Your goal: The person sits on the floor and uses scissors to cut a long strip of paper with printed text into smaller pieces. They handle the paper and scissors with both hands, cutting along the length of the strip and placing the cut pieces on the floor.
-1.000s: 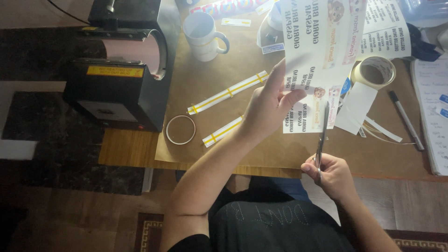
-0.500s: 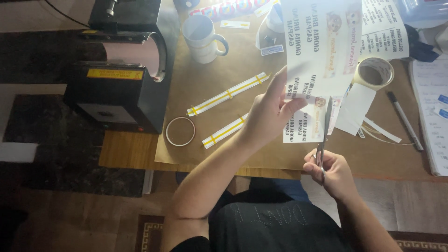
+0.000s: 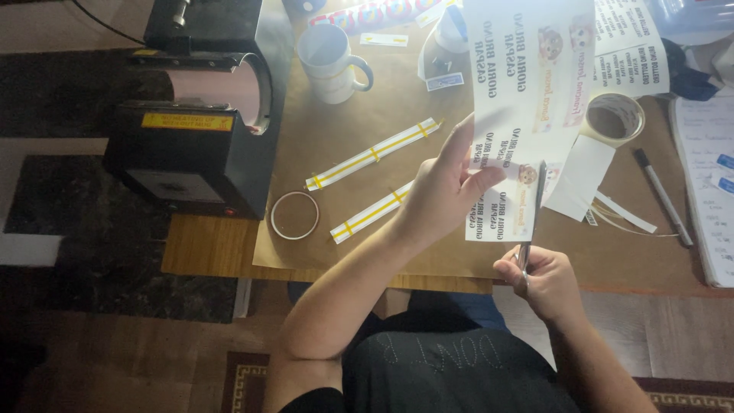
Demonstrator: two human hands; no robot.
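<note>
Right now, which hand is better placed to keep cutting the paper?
The right hand. It already holds the scissors, with the blades up against the printed sheet. The left hand is pinching the sheet to hold it up, so it looks better placed to steady the sheet.

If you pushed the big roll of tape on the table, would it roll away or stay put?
The roll of tape would probably stay put, since it lies flat on its side on the brown table cover, not on its edge. A push would likely just slide it. It looks hollow in the middle, so it is probably light. Stood on edge, its round shape would likely roll.
</note>
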